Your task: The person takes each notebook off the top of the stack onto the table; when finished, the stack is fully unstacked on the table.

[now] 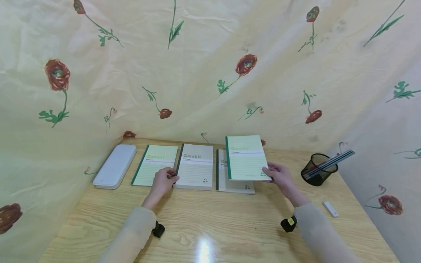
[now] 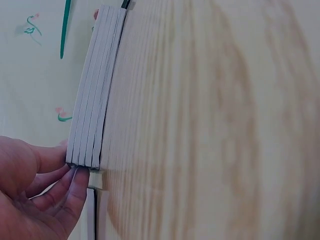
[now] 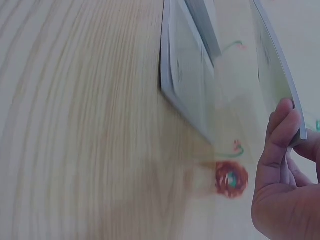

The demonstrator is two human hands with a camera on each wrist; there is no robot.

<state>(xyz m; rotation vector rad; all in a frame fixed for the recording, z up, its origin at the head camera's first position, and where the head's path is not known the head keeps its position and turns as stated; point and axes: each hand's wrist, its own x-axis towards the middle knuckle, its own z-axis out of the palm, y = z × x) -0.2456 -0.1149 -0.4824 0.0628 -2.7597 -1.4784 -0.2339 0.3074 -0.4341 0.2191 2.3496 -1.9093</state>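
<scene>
A: How should the work on the wooden table (image 1: pixel 223 223) be done well, from left to right?

B: First lies the flat green notebook (image 1: pixel 157 162), which should better not be disturbed, because the left hand (image 1: pixel 163 179) is placed very near to it. Just beside it, the pile of grey notebooks (image 1: pixel 194 170) should, it is judged, be kept steady with even pressure, so that its layers are not pushed apart. Next, the raised green notebook (image 1: pixel 247 159) is seen above the partly hidden grey notebook (image 1: pixel 234 186), by which only a part is shown. As it is supported only near 1 corner, it should be kept level and be moved slowly; otherwise it may be bent, or the cover beneath may be scraped. Also the mesh cup (image 1: pixel 315 179) at the right should not be touched.

A: And how are the 2 grips?

B: By the left hand, the lower left corner of the pile is held between thumb and bent fingers, with only a small gap, filled by the pile. How strongly it is pressed cannot be told. By the right hand (image 1: pixel 279 176), the raised green notebook is pinched near its lower right corner; thumb and fingers are nearly closed, and only its thin edge is kept between them.
</scene>
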